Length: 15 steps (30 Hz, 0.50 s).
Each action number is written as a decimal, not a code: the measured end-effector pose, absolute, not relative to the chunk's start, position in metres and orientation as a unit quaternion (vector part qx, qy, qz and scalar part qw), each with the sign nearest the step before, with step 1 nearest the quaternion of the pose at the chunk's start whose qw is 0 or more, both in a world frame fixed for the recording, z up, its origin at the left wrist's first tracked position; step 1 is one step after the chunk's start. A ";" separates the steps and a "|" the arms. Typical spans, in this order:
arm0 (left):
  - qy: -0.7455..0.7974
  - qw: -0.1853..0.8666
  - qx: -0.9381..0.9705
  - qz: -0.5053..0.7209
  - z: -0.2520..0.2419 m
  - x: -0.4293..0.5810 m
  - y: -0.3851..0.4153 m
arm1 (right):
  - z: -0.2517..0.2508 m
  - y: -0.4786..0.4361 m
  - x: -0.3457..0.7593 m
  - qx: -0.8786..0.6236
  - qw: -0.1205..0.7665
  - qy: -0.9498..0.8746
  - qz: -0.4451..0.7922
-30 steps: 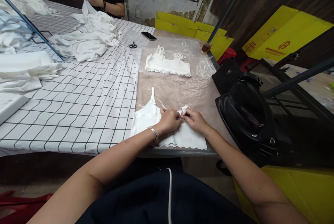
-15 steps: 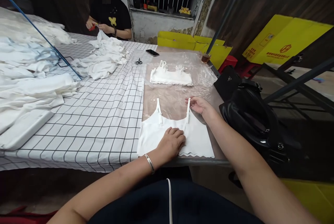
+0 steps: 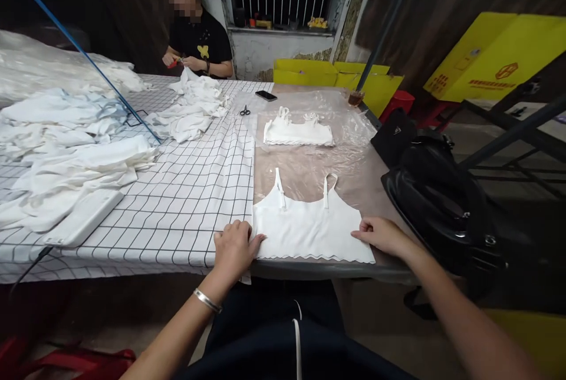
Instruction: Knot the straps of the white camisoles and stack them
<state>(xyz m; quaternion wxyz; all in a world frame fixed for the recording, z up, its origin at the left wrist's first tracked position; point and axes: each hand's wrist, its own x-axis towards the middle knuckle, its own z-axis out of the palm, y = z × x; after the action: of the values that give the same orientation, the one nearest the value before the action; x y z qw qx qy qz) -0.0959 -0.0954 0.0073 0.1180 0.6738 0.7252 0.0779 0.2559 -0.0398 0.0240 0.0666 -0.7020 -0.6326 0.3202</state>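
White strappy top (image 3: 309, 229) flat along the near edge of the table (image 3: 365, 188). Right hand (image 3: 381, 235) pinches its 3 o'clock edge; left hand (image 3: 236, 245) at 9, thumb on fabric, closure unclear. Likely light, limp (straps floppiest); side edges suit holding.

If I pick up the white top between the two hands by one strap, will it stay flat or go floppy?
Probably floppy: the white top has soft creases, and one strap curls into a loop. It's likely light, since it looks like thin cloth. Pushed, it may wrinkle rather than roll, because it lies flat.
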 end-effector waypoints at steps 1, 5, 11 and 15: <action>0.722 0.141 0.671 0.095 0.008 -0.093 -0.093 | 0.022 -0.047 0.253 -0.694 0.113 -0.622 0.346; 0.683 0.304 0.626 0.221 0.012 -0.095 -0.078 | 0.019 -0.052 0.247 -0.695 0.236 -0.575 0.363; 0.624 0.491 0.517 0.320 0.009 -0.111 -0.072 | 0.001 -0.060 0.248 -0.716 0.175 -0.624 0.259; 0.523 0.654 0.422 0.348 0.034 -0.116 -0.070 | 0.016 -0.064 0.251 -0.674 0.302 -0.522 0.427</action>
<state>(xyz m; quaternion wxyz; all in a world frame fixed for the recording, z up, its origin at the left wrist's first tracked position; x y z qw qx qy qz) -0.1157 -0.0700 0.0338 0.6541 0.4217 0.5226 0.3481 0.2510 -0.0639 0.0163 0.3017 -0.6736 -0.5224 0.4270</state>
